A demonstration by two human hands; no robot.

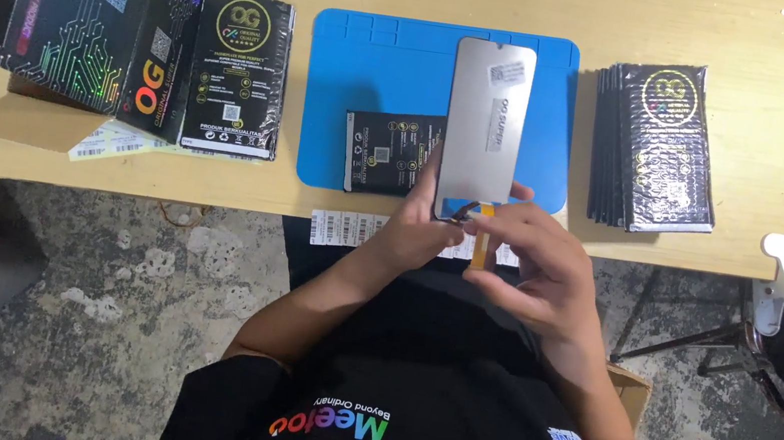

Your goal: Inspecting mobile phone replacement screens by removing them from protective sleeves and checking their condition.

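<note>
1. I look down on a pale wooden table (759,36) over a rough concrete floor.
2. A blue work mat (380,77) lies at its middle, padding the parts.
3. Black boxes (87,8) stand left; a stack of black pouches (659,144) lies right, within reach.
4. A phone screen panel (486,121) is held over the mat's near edge.
5. My left hand (415,233) grips its lower end.
6. My right hand (533,259) pinches its orange flex cable (480,247).
</note>
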